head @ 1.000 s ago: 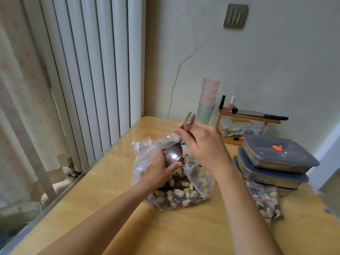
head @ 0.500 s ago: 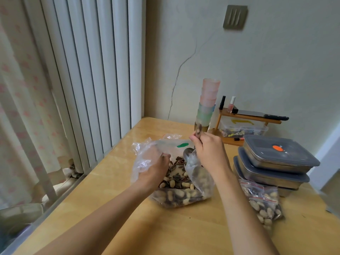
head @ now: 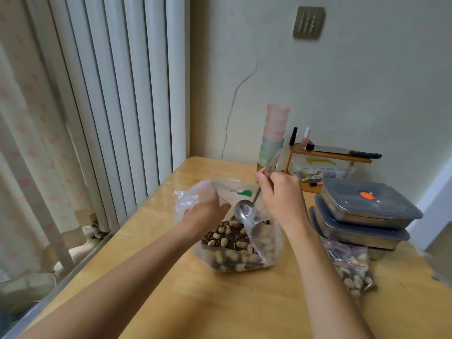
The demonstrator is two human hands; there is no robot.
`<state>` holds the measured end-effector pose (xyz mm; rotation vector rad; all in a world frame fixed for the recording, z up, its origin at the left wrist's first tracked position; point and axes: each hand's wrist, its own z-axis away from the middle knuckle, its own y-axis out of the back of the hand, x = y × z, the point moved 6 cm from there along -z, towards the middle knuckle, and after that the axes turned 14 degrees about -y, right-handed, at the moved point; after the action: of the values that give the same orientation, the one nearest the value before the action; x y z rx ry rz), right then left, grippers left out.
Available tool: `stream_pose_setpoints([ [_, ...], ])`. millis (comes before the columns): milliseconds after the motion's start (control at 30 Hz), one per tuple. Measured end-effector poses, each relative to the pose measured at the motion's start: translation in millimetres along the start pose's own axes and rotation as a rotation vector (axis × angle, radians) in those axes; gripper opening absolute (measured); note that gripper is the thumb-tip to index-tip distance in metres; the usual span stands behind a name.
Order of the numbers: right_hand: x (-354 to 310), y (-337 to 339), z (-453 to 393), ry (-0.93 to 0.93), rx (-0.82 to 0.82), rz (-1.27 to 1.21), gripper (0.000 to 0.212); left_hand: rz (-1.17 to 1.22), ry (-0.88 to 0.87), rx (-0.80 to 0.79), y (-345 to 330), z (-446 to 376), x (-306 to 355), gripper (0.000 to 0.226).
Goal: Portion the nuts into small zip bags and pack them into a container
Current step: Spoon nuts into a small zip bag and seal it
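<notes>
A large clear plastic bag (head: 266, 250) of peanuts and striped seeds (head: 230, 241) sits in the middle of the wooden table (head: 244, 309). My left hand (head: 205, 211) grips the bag's open rim on the left side. It may also pinch a small red-striped zip bag, which I cannot tell. My right hand (head: 281, 194) holds a metal spoon (head: 244, 211) by its handle. The spoon's bowl hangs empty just above the nuts at the bag's mouth. A small filled zip bag (head: 352, 267) lies on the table to the right.
Three lidded metal containers (head: 362, 211) are stacked at the right, the top lid bearing an orange valve. Behind them stand stacked plastic cups (head: 275, 133) and a small wooden shelf (head: 327, 155) with a knife and bottles. The window ledge runs along the table's left edge.
My right hand lowered the spoon from above the bag to the bag's mouth. My left hand moved from the bag's middle to its upper left rim.
</notes>
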<state>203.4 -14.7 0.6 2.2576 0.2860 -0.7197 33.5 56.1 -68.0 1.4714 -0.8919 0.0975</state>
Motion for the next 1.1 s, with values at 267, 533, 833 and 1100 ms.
stream_pose_setpoints([
  [267,-16.2,-22.5,14.0,0.039,-0.144,0.022,0.027,-0.11,0.04,-0.009,4.8,16.5,-8.6,0.039],
  [533,-18.1,-21.2,14.3,0.059,-0.138,0.027,0.028,-0.179,0.123,-0.161,-6.2,22.6,-17.6,0.032],
  [833,-15.6,-25.5,15.8,0.028,-0.238,0.0,0.03,-0.158,0.122,-0.146,-6.9,26.1,-19.2,0.016],
  [1100,-7.9,-25.6,15.3,-0.096,-0.274,-0.051,0.04,-0.183,0.125,-0.178,-8.3,22.7,-21.9,0.01],
])
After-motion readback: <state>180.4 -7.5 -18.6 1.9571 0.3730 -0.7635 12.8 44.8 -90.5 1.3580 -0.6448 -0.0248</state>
